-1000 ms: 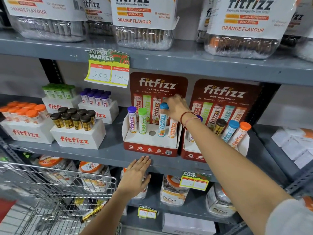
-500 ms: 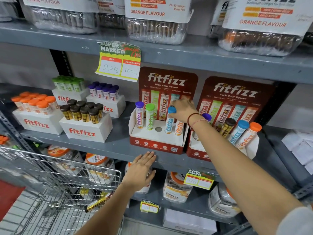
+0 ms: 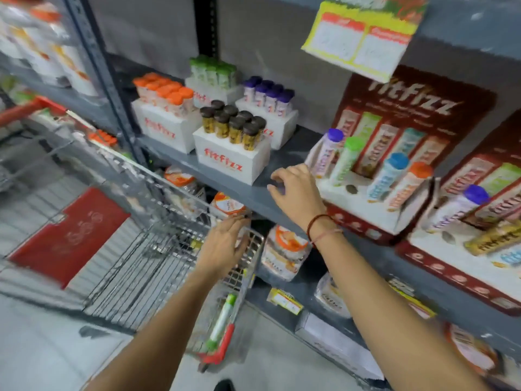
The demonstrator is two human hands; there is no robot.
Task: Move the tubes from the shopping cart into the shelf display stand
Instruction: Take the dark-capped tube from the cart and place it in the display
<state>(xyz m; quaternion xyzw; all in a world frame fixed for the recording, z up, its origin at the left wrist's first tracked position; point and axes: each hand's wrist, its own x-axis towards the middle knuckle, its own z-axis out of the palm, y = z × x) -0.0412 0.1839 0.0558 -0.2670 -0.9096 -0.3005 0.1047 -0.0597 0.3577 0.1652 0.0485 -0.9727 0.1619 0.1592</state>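
Grey shelf (image 3: 253, 190) ahead: my right hand (image 3: 298, 190) has left the stand (image 3: 363, 210), fingers apart, empty. Left hand (image 3: 222, 246), open too, drops toward the cart (image 3: 158, 249), where a green-capped tube (image 3: 222, 320) waits. Blue tube's (image 3: 387, 176) seated.

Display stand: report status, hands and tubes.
Both hands empty: right hand beside display stand, left hand over cart. One slot empty. Green-capped tube in cart.
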